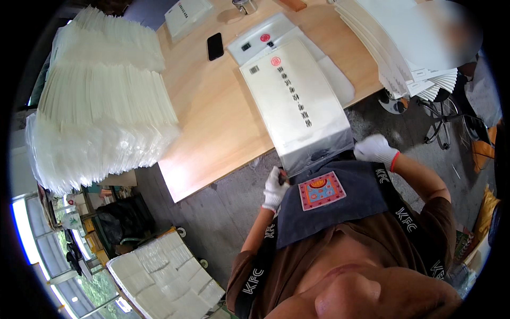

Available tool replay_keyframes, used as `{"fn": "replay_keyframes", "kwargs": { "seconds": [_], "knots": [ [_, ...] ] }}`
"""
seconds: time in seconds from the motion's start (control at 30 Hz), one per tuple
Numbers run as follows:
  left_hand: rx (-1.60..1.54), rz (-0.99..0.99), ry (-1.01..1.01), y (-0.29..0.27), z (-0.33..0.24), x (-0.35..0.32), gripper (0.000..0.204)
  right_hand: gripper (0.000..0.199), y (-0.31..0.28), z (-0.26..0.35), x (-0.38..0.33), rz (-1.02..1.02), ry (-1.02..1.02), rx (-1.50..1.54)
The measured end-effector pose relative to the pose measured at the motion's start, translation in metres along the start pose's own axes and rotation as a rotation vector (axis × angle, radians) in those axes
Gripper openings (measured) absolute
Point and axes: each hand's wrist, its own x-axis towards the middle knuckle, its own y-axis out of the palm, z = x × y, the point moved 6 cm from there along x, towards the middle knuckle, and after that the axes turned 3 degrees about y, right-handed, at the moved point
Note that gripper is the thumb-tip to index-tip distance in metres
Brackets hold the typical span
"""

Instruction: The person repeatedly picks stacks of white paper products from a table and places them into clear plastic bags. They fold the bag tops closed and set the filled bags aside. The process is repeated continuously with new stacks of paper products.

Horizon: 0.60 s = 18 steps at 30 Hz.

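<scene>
Both gloved hands pinch the near end of a clear bag (297,101): left hand (275,187) at one corner, right hand (376,149) at the other. The bag lies flat on the table (212,111), its long axis running away from the person, past a phone (215,46).

Table (212,122): smooth light wood, faint sheen. Flat packet (295,101) on it: white paper in glossy clear plastic sleeve. Stack of bags (101,106) at left: translucent, shiny plastic film. Gloves on left hand (275,189) and right hand (376,149): white knitted cloth, matt. Apron (340,202): dark matt cloth. Floor (223,207): rough grey concrete.
</scene>
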Motion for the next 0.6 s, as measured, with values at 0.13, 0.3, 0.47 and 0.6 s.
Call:
{"fn": "replay_keyframes", "kwargs": {
  "seconds": [0.13,0.3,0.47,0.6],
  "knots": [
    [-0.673,-0.201,-0.258,0.008,0.047,0.010,0.046,0.042,0.021,-0.051,0.026,-0.099,0.149,0.459],
    [-0.274,-0.292,-0.303,0.000,-0.026,0.068,0.047,0.033,0.075,-0.024,0.094,0.019,0.234,1.668],
    [-0.232,-0.542,-0.024,-0.099,-0.055,0.032,0.036,0.037,0.057,0.068,0.137,0.131,-0.144,1.686],
    [-0.100,-0.734,-0.082,-0.189,-0.029,0.006,0.031,0.038,0.021,0.165,0.183,0.240,-0.168,1.463]
  ]
}}
